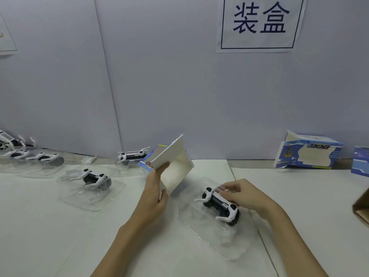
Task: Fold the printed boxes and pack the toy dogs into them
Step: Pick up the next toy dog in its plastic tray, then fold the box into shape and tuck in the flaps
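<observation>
My left hand grips a printed box by its near edge and holds it tilted above the table, with its open white inside facing me. To its right a black-and-white toy dog lies in a clear plastic tray. My right hand pinches the far rim of that tray, right beside the dog's back. Another toy dog in its tray lies left of centre, and one more sits behind the held box.
Several more dogs in trays line the back left by the wall. A folded blue box marked DOG lies at the back right, beside another blue box. A brown carton corner juts in at the right edge.
</observation>
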The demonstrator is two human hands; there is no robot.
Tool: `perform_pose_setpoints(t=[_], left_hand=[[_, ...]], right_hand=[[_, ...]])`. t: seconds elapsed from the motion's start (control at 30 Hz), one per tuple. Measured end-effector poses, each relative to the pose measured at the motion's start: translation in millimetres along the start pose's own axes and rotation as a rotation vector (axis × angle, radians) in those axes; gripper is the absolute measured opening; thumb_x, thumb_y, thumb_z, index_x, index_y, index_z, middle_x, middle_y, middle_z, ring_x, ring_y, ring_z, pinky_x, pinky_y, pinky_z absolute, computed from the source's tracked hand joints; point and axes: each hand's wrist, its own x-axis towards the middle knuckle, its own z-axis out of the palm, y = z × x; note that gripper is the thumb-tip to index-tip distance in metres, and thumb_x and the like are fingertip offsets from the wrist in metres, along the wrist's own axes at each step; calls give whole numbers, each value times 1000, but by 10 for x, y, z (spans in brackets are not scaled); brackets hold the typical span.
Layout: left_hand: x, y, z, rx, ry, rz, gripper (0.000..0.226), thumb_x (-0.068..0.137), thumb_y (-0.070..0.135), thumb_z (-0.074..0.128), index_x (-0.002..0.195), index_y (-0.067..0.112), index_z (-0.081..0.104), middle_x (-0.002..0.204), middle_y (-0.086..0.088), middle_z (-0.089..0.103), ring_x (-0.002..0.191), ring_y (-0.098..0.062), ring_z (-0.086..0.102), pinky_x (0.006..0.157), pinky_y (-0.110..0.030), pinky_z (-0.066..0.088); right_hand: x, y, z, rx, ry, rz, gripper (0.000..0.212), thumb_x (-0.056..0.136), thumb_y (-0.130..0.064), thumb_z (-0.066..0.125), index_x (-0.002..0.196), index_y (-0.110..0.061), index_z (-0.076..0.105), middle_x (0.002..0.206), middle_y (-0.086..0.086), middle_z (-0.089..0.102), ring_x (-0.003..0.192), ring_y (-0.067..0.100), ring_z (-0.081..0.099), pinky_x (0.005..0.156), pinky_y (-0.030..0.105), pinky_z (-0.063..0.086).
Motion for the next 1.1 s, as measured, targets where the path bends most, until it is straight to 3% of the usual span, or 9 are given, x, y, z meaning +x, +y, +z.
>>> perform_pose_setpoints(t=[0.07, 0.17, 0.33, 0.47, 0.6, 0.7, 0.83, 1.0, 1.1], left_hand=[[-2, -5, 0, 36, -8, -10, 88, 82, 5, 44, 149, 57, 24, 152, 34, 34, 142, 5, 33, 110, -30, 32], [-7, -6, -5, 67, -25, 5, 89, 75, 2, 42, 148, 52, 31, 148, 40, 37, 139, 10, 34, 108, -36, 33], [-6, 86, 1, 45, -3, 20, 82, 73, 5, 46, 146, 43, 43, 147, 36, 44, 140, 6, 35, 109, -20, 23], [-8, 215, 6, 26, 25, 27, 80, 75, 8, 48, 150, 38, 45, 149, 34, 44, 142, -2, 35, 110, -16, 18], [-23, 285, 29, 46, 38, 30, 79, 77, 11, 49, 151, 38, 44, 148, 30, 47, 140, -5, 36, 113, -20, 16], [-39, 301, 51, 70, 38, 65, 79, 79, 9, 50, 153, 36, 43, 146, 28, 49, 142, -8, 35, 115, -25, 16], [-53, 334, 76, 109, 14, 136, 70, 86, 18, 50, 154, 35, 43, 145, 27, 48, 146, -11, 32, 119, -30, 15], [-59, 359, 87, 99, 61, 172, 49, 103, 38, 40, 151, 36, 48, 145, 27, 50, 145, -13, 36, 118, -31, 15], [-46, 369, 138, 122, 143, 149, 39, 106, 36, 45, 144, 38, 55, 137, 31, 57, 138, -8, 44, 114, -28, 20]], right_hand=[[-54, -43, -9, 42, -52, -61, 14, 97, -25, 71, 103, -29, 83, 101, -4, 80, 90, 6, 74, 74, 16, 53], [-40, -78, 42, 142, 12, -147, 17, 97, -20, 72, 108, -29, 82, 103, -5, 80, 97, 6, 74, 76, 16, 54], [47, -59, 136, 251, 179, -220, 20, 98, -18, 71, 113, -28, 80, 107, -10, 79, 105, 4, 73, 79, 13, 54], [100, -18, 189, 157, 305, -215, 20, 96, -22, 74, 112, -30, 80, 106, -18, 78, 106, -4, 70, 86, 14, 53], [109, -22, 240, -14, 395, -191, 22, 93, -30, 75, 113, -37, 79, 102, -20, 77, 95, -12, 68, 71, 4, 48], [93, -71, 270, -102, 457, -179, 24, 93, -31, 75, 117, -38, 77, 98, -20, 77, 84, -10, 69, 69, 10, 52], [43, -145, 303, -234, 490, -157, 27, 95, -32, 72, 121, -39, 75, 91, -22, 74, 85, 3, 72, 84, 33, 58], [21, -195, 329, -320, 499, -167, 31, 99, -27, 69, 129, -34, 72, 96, -15, 74, 91, 14, 72, 86, 33, 54], [13, -204, 342, -357, 487, -154, 32, 101, -25, 67, 132, -30, 71, 106, -7, 77, 97, 21, 71, 89, 35, 54]])
